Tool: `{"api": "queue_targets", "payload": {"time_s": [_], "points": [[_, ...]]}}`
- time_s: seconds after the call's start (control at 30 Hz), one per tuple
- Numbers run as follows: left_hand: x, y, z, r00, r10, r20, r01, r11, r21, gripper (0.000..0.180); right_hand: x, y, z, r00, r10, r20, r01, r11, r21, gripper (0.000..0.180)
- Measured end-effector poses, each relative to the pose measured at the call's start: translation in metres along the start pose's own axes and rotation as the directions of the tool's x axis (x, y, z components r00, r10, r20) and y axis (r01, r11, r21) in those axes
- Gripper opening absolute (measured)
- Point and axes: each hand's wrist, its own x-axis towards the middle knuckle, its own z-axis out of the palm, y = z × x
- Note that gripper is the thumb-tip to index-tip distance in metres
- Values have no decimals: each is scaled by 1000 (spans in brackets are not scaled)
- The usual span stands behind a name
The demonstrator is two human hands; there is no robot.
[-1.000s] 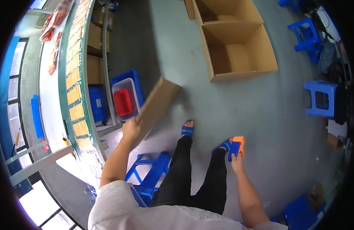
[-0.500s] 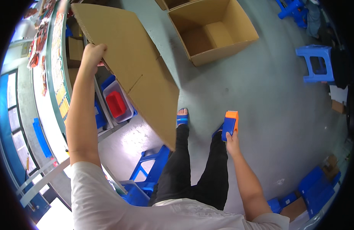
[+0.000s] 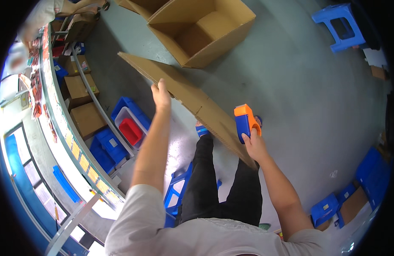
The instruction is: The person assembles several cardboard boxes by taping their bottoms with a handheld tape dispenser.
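- Head view, centre: left hand [image 3: 160,94] is up at the long edge of a flattened cardboard box [image 3: 192,106], fingers curled over the edge, gripping it. The sheet runs on a diagonal from upper centre-left down to centre-right, held in the air in front of the legs.
- Right hand [image 3: 253,144], right of centre, is clenched round an orange-and-blue tape dispenser [image 3: 244,121]. It sits right against the lower end of the sheet; can't tell whether the hand itself also touches the cardboard.
- Upper centre: an open cardboard box [image 3: 205,30] stands on the grey floor [image 3: 299,98], flaps up, nothing visible inside. Well apart from the held sheet.
- Left side: curved workbench [image 3: 67,141] with coloured packets along its edge; under it blue bins [image 3: 105,147], one red bin [image 3: 131,130], small brown cartons [image 3: 84,119].
- Blue plastic stools: one upper right [image 3: 340,25], one between the legs at lower centre [image 3: 176,190]. More blue crates lower right [image 3: 329,207].
- Judgement on step: flat blank is in hand, not yet opened; dispenser is ready but not on a seam.
- Next move, as I read it: needs the sheet squared open and the flaps folded shut, which wants a free or steadying right hand before tape goes on.
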Motion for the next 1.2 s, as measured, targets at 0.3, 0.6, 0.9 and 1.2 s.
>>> {"api": "queue_targets", "payload": {"time_s": [0.3, 0.6, 0.9, 1.2], "points": [[-49, 28, 44, 972, -167, 164, 211, 929, -304, 68, 1, -1, -32, 976, 39, 216, -51, 998, 49, 87], [-49, -17, -26, 971, -204, 128, 236, 913, -332, 50, -12, -3, -6, 839, -389, -380, 294, 912, -286, 58], [-60, 2, -94, 913, -366, 180, 382, 922, -65, 72, -16, 7, -24, 936, -324, -135, 269, 908, -320, 52], [-131, 37, -122, 740, -198, 643, 282, 959, -29, 75, -91, 48, -70, 828, 242, -506, -285, 958, -8, 43]]}}
